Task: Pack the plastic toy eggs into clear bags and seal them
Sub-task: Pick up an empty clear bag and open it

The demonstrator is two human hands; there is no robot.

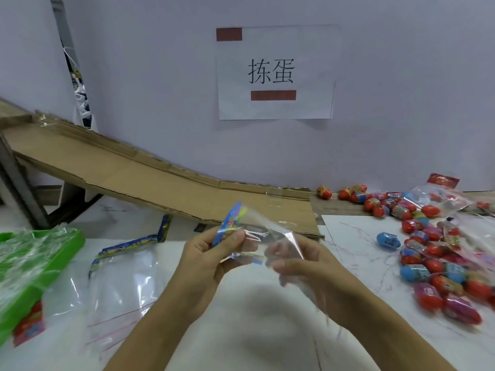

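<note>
Fingers of right hand [302, 266] blur behind clear bag [267, 234] (both hands pinch it), left hand [211, 253] at its printed header.

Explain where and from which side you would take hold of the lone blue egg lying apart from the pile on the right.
Grip the lone blue egg across its narrow middle, coming from above. It lies on its side on the table, clear of the pile of eggs, so both flanks are probably free for thumb and fingers. Both hands are busy with the clear bag.

Small packing workstation — printed paper sign [276, 72] taped on the wall, upper centre; cardboard chute [150, 172] at left; toy eggs [439, 253] heaped at right.
</note>
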